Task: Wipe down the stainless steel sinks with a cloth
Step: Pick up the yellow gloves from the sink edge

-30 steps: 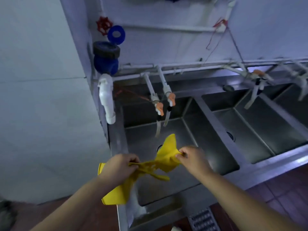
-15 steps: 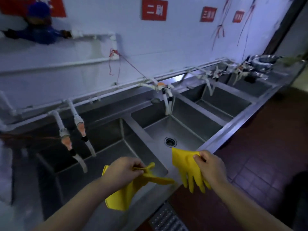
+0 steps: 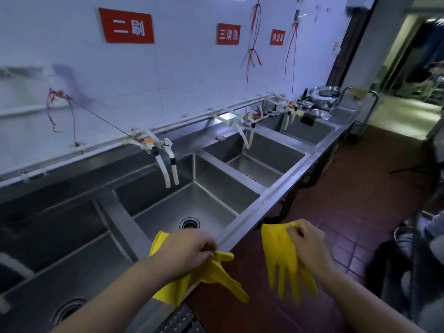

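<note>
A long stainless steel sink unit (image 3: 252, 225) with several basins runs from lower left toward the far right. My left hand (image 3: 186, 252) grips a yellow rubber glove (image 3: 216, 272) over the sink's front rim, its fingers pointing right and down. My right hand (image 3: 308, 246) pinches the cuff of a second yellow glove (image 3: 280, 255), which hangs fingers-down over the floor. The two gloves are apart. No cloth shows in view.
White taps (image 3: 168, 162) with hoses hang over each basin from pipes along the tiled wall. Red signs (image 3: 127, 26) are on the wall. Metal bowls (image 3: 323, 94) sit at the far end. Red tiled floor (image 3: 348, 188) lies right; a dark object (image 3: 408, 260) stands at right.
The view swung right along the sinks. My hands pulled the two gloves apart; the right hand moved out over the floor with its glove hanging down.
</note>
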Motion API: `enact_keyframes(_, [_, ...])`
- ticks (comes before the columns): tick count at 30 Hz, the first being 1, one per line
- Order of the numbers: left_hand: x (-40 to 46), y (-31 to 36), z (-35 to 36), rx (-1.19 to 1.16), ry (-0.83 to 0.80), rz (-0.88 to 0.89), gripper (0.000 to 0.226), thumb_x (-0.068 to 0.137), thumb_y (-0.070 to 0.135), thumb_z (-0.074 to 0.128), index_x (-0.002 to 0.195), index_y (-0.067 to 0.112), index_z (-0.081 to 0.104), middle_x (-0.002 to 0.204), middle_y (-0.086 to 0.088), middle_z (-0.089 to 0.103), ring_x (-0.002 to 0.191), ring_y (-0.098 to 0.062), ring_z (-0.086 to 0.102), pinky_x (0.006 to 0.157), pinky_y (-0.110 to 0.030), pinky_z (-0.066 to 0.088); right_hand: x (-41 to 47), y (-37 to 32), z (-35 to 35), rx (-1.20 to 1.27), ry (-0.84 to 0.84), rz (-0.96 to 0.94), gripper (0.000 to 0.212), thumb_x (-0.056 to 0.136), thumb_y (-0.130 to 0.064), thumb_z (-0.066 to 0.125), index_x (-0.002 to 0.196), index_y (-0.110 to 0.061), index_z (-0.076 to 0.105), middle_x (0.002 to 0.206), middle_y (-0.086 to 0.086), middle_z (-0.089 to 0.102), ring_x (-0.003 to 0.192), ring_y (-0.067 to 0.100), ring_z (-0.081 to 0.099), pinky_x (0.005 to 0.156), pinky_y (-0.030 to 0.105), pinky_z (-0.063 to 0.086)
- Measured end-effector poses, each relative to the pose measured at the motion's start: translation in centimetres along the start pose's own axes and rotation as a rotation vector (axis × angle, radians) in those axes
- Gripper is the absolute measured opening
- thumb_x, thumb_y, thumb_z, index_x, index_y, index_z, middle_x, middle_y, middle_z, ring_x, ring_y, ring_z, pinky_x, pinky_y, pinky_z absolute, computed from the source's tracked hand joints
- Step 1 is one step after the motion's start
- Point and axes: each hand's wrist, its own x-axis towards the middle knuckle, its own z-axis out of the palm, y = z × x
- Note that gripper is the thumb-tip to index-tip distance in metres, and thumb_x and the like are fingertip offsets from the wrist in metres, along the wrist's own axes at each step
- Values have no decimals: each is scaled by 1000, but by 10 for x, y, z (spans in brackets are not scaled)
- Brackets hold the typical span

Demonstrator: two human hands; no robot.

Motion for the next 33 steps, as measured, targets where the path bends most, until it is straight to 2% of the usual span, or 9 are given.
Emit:
enact_keyframes(9, [170, 16, 10, -127, -31, 82, 18, 88, 38, 59, 104, 35, 66, 102, 17, 66, 95, -1, 56, 73, -22, 44, 125, 52, -8, 27, -200, 45, 17, 80, -25, 62, 71, -27, 47, 66, -6, 49, 60, 12, 46, 54, 31, 37])
enact_keyframes(10, [192, 16, 12, -144, -37, 92, 17, 88, 37, 59, 103, 36, 66, 102, 18, 66, 94, 0, 57, 72, -21, 45, 143, 57, -9, 41, -243, 50, 13, 78, -23, 62, 78, -30, 52, 71, -5, 54, 64, 13, 50, 55, 29, 40])
enact_keyframes(14, [285, 18, 13, -184, -88, 120, 18, 87, 37, 59, 104, 37, 66, 101, 18, 66, 93, 2, 56, 75, -20, 45, 217, 73, -17, 55, -284, 26, 46, 74, -19, 58, 94, -60, 52, 84, -17, 63, 75, 0, 58, 57, 14, 45])
enact_keyframes(16, [329, 21, 12, -187, -124, 156, 18, 87, 38, 60, 104, 37, 66, 101, 17, 65, 89, 5, 53, 74, -15, 44, 253, 78, -21, 68, -268, 20, 45, 71, -31, 55, 97, -67, 50, 84, -27, 63, 77, -6, 59, 61, 15, 48])
enact_keyframes(18, [371, 27, 11, -186, -189, 215, 18, 87, 38, 61, 104, 36, 67, 101, 14, 66, 82, 7, 49, 65, -5, 35, 287, 84, -24, 72, -237, 43, 44, 63, -47, 47, 105, -60, 55, 83, -28, 65, 78, -6, 60, 69, 23, 53])
enact_keyframes(20, [407, 38, 11, -181, -271, 285, 18, 87, 38, 61, 103, 34, 68, 99, 10, 67, 83, 4, 52, 64, -7, 35, 315, 95, -25, 67, -228, 63, 53, 59, -50, 44, 109, -51, 60, 84, -23, 66, 80, -2, 62, 74, 28, 54])
enact_keyframes(24, [470, 65, 15, -145, -347, 367, 21, 86, 42, 61, 103, 31, 68, 99, 10, 66, 87, -1, 54, 70, -21, 42, 358, 116, -28, 44, -336, 49, 42, 67, -24, 56, 107, -34, 65, 82, -17, 64, 78, 2, 62, 75, 31, 55])
enact_keyframes(28, [537, 88, 22, -94, -228, 297, 23, 85, 44, 61, 100, 28, 68, 99, 6, 68, 92, -10, 59, 76, -28, 48, 403, 144, -38, 207, -506, 53, 30, 75, -3, 65, 96, -24, 65, 79, -7, 67, 69, -4, 61, 62, 20, 51])
enact_keyframes(33, [612, 123, 38, -154, -130, 140, 20, 83, 44, 63, 92, 27, 68, 94, 5, 68, 90, -12, 59, 78, -35, 49, 468, 188, -73, 498, -716, 170, 31, 84, 5, 52, 106, -12, 67, 92, 4, 69, 81, 12, 65, 70, 24, 52])
